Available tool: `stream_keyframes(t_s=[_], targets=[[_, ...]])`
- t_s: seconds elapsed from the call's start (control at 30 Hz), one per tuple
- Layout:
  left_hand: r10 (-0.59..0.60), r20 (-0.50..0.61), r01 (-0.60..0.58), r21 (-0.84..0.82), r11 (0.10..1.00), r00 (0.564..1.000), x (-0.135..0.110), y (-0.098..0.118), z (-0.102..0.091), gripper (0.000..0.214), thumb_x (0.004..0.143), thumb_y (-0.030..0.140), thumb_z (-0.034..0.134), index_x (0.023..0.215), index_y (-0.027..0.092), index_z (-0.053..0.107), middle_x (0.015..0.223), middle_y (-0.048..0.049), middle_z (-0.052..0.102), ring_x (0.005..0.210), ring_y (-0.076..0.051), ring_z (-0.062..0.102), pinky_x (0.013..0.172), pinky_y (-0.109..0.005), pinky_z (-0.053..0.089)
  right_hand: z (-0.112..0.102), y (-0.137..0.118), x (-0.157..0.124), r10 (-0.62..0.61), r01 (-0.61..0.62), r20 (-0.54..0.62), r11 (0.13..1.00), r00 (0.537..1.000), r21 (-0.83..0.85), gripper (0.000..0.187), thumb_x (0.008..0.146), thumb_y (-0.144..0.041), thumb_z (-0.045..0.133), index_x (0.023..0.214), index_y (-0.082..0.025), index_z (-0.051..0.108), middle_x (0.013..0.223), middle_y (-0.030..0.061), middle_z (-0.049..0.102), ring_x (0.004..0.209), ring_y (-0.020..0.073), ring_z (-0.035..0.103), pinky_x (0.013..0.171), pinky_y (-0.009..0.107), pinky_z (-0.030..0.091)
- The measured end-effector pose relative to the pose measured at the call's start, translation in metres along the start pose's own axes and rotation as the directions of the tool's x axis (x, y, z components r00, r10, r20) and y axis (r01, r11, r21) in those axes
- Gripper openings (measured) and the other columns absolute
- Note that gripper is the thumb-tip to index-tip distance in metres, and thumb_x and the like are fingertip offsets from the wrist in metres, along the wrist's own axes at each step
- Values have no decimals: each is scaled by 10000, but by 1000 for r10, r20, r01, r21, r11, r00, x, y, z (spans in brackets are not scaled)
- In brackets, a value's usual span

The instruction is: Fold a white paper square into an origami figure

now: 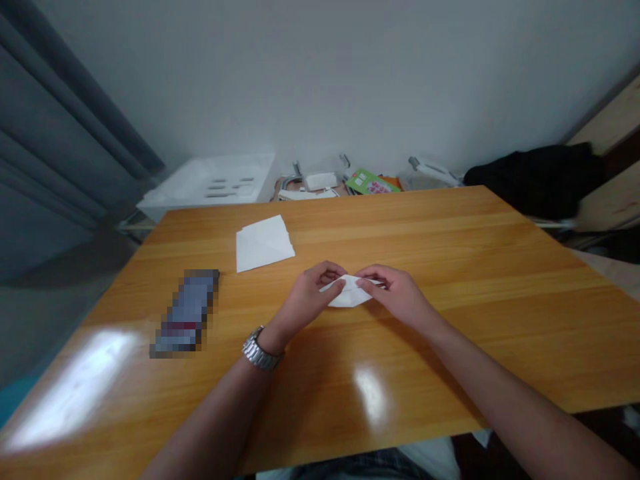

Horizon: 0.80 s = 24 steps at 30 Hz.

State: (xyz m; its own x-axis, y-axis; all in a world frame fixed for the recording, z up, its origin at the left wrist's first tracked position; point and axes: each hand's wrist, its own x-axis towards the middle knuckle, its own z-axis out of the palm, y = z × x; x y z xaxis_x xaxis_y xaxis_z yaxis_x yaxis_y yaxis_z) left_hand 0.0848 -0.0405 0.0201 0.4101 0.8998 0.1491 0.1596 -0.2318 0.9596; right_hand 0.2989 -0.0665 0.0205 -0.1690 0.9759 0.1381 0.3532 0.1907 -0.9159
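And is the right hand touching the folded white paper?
Touching. The head view shows it: the right hand has its thumb laid over the upper face of the folded white paper.

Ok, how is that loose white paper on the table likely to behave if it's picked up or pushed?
The loose white paper looks thin and flat, so it's probably light and may bend when lifted by a corner. Its stepped edges hint at layers that might shift apart. Pushed, it would likely slide, since the table looks glossy.
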Motion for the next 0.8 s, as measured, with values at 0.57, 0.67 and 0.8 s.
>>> stream_keyframes(t_s=[0.57, 0.67, 0.8], targets=[[-84, -148, 86, 3, 996, 985, -1, -5, 7, 265, 887, 411, 680, 858, 148, 686, 789, -30, 710, 695, -130, 631, 616, -213, 480, 4, 8, 4, 126, -108, -59, 963, 990, 247, 312, 811, -467, 746, 932, -181, 716, 844, 45, 734, 754, 189, 658, 684, 289, 503], [-90, -127, 93, 14, 996, 988, -2, -5, 6, 281, 891, 428, 673, 874, 148, 695, 800, -34, 714, 705, -136, 632, 620, -219, 476, 2, 8, 4, 129, -116, -42, 965, 991, 235, 315, 807, -481, 743, 893, -179, 716, 802, 33, 712, 728, 181, 633, 670, 286, 490], [-106, -92, 109, 23, 994, 990, -2, -5, 5, 300, 899, 442, 663, 893, 144, 699, 805, -34, 710, 700, -133, 623, 608, -214, 459, -1, 9, 5, 140, -128, -33, 963, 990, 236, 336, 790, -505, 751, 863, -179, 712, 787, 29, 704, 717, 177, 626, 668, 287, 494]])
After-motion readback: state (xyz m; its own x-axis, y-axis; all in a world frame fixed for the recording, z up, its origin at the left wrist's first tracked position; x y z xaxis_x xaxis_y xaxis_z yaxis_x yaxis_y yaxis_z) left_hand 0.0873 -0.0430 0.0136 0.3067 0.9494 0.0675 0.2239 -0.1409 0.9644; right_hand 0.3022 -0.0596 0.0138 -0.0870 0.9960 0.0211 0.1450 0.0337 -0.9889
